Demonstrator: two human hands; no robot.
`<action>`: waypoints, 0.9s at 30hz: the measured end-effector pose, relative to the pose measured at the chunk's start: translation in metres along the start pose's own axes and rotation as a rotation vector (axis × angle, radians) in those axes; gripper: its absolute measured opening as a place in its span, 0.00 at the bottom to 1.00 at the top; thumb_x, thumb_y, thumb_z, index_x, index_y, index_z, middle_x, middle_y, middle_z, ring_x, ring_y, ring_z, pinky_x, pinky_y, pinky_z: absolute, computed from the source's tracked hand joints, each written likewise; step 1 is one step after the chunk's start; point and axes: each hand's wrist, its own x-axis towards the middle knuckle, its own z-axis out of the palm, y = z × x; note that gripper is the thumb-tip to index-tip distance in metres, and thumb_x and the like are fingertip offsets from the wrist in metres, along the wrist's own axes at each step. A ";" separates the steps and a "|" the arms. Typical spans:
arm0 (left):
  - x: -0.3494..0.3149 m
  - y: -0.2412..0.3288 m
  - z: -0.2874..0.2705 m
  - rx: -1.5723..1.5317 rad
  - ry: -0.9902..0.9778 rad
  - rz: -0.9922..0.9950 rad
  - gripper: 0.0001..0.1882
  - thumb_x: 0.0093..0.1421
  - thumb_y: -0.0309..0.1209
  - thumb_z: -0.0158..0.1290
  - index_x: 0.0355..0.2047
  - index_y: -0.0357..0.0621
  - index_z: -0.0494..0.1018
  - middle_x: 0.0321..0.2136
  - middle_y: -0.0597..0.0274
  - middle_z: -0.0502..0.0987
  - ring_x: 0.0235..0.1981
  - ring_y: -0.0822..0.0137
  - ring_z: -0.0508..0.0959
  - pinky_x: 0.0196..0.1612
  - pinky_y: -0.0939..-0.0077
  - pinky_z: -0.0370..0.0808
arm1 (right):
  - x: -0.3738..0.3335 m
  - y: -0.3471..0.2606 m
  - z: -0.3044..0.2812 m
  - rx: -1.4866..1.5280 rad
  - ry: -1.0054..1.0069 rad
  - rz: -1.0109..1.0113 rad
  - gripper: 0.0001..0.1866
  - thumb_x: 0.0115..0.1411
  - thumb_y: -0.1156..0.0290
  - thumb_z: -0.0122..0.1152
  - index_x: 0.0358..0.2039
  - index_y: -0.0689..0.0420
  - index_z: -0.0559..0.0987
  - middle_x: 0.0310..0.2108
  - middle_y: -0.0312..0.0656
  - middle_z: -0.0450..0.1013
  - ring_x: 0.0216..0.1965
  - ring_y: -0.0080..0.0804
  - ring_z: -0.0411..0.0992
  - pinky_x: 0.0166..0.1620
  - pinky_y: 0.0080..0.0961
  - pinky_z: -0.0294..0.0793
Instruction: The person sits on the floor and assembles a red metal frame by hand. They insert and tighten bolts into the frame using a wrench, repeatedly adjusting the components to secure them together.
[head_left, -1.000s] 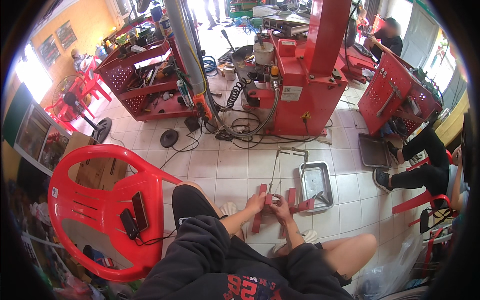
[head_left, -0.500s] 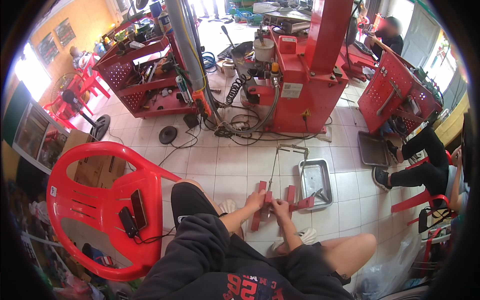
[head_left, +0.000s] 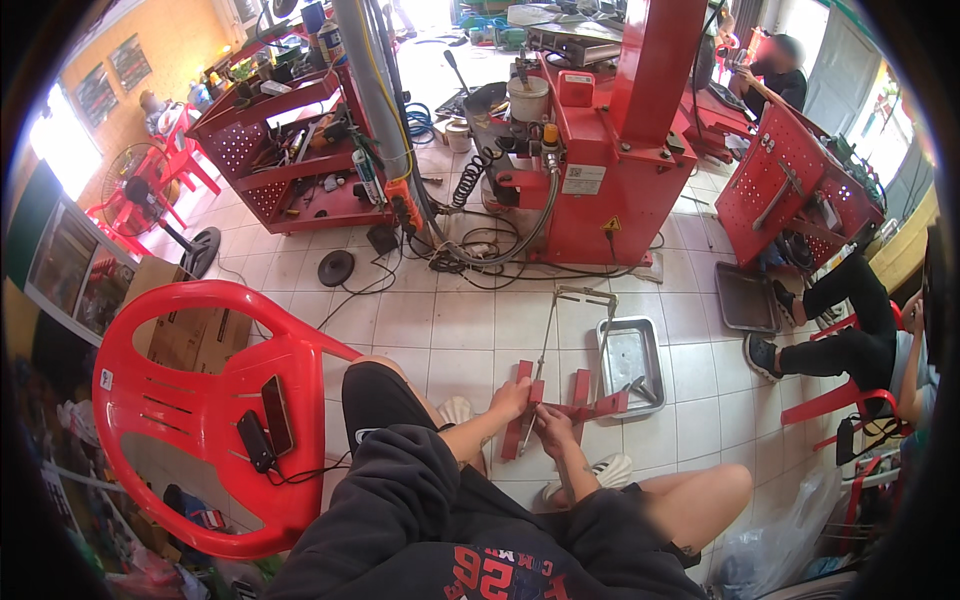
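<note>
Between my feet on the tiled floor is a red metal stand made of several bars. A thin metal rod frame rises from it, bent across the top. My left hand is closed around the upper part of the stand's left upright bar. Close beside it, my right hand has its fingers pinched together at the stand, by the lower end of a thin rod. What exactly those fingers hold is hidden.
A metal tray with small metal parts lies right of the stand. At left stands a red plastic chair with a phone on it. Ahead are a red lift post and a tool cart. Another person sits at right.
My right hand has shifted slightly down and left along the stand. My left hand stays where it was on the upright bar.
</note>
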 end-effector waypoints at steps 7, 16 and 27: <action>0.010 -0.011 0.000 0.050 -0.078 -0.074 0.31 0.62 0.50 0.29 0.41 0.35 0.72 0.40 0.28 0.73 0.46 0.33 0.71 0.51 0.48 0.66 | -0.001 0.001 0.006 -0.433 0.107 -0.245 0.14 0.60 0.67 0.62 0.44 0.61 0.78 0.28 0.30 0.73 0.24 0.15 0.65 0.28 0.14 0.66; 0.001 0.001 -0.006 0.088 -0.078 -0.053 0.29 0.62 0.49 0.30 0.40 0.37 0.72 0.41 0.28 0.73 0.46 0.33 0.72 0.51 0.49 0.67 | 0.000 -0.002 0.009 -0.301 0.066 -0.165 0.13 0.63 0.68 0.58 0.43 0.63 0.78 0.28 0.33 0.74 0.21 0.17 0.65 0.25 0.16 0.66; 0.006 -0.006 0.000 0.057 -0.074 -0.077 0.32 0.62 0.52 0.29 0.42 0.36 0.72 0.42 0.27 0.72 0.49 0.32 0.70 0.54 0.49 0.65 | 0.024 0.007 -0.014 -0.433 0.337 -0.446 0.14 0.65 0.68 0.51 0.39 0.69 0.75 0.28 0.44 0.76 0.27 0.31 0.73 0.31 0.27 0.71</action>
